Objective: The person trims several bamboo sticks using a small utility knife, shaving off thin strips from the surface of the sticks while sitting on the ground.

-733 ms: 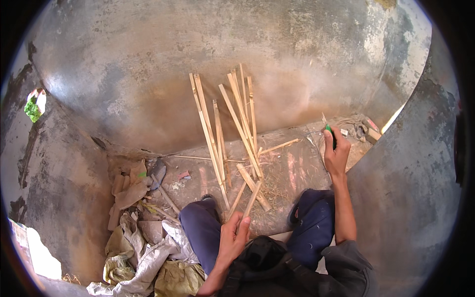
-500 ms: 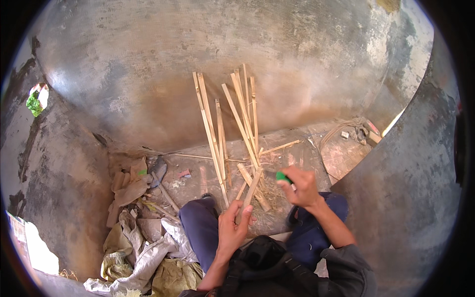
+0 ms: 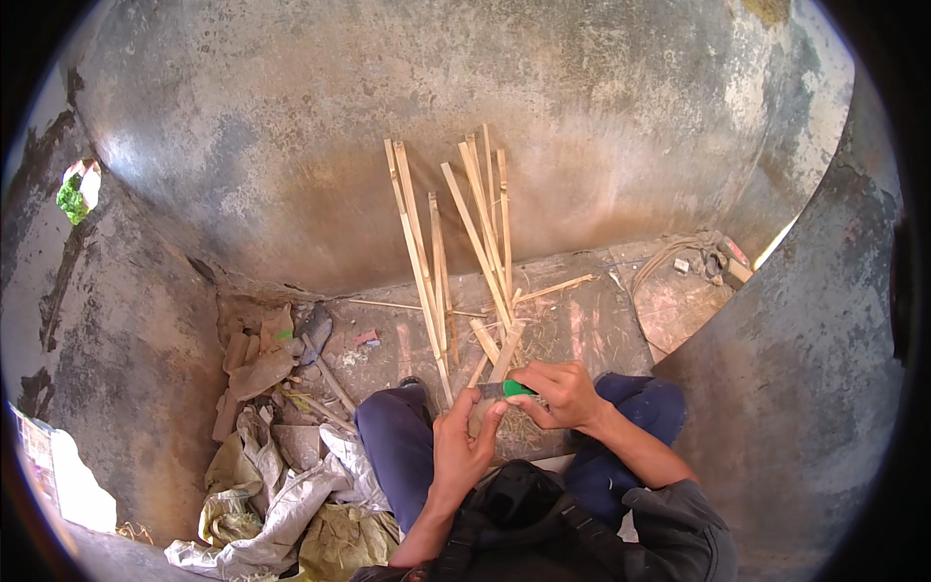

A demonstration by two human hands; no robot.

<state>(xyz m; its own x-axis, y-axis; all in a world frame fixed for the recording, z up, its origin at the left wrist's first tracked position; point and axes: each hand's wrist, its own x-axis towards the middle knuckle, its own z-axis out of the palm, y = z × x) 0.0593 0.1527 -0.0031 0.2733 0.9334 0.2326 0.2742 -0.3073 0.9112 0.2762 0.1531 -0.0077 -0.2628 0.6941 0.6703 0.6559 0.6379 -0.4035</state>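
My left hand point(image 3: 463, 448) is closed round the lower end of a short bamboo strip point(image 3: 506, 350) that slants up and away from me. In my right hand point(image 3: 563, 396) is a green-handled knife point(image 3: 517, 388). Its grey blade lies across the strip, right beside my left fingertips. Beyond my hands, several long bamboo strips point(image 3: 417, 246) lean against the wall, split into a left and a right group. A thicker bamboo piece point(image 3: 484, 339) shows behind the held strip, partly hidden by it.
A curved, stained wall point(image 3: 291, 194) rises ahead and on both sides. Crumpled sacks point(image 3: 281, 509) lie at lower left, below rubble and a long-handled tool point(image 3: 330, 373). Coiled cord point(image 3: 659, 260) and debris sit at the far right corner. Shavings litter the floor between my knees.
My right hand has moved left and down with the knife, from apart to against the bamboo strip by my left hand. My left hand still grips the strip.
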